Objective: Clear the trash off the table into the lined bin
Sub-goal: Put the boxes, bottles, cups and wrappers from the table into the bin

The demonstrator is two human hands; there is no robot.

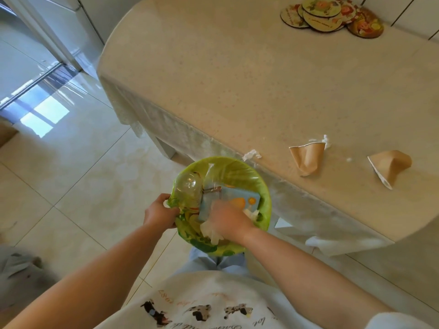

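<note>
A green bin [244, 172] lined with a clear bag stands on the floor against the table's near edge. Inside lie a clear plastic bottle [187, 186] and a light blue carton [237, 195]. My left hand [160, 213] grips the bin's left rim. Reaching into the bin, my right hand [228, 222] is blurred and closed around crumpled white tissue [211, 230]. On the table [237, 91] lie two crushed brown paper cups [307, 159] [389, 168] and scraps of white tissue [251, 155] [326, 140].
A pile of round printed coasters [330, 16] sits at the table's far right. A lace cloth hangs over the table's near edge. Glossy tiled floor spreads to the left, with a grey cloth [19, 267] at the lower left.
</note>
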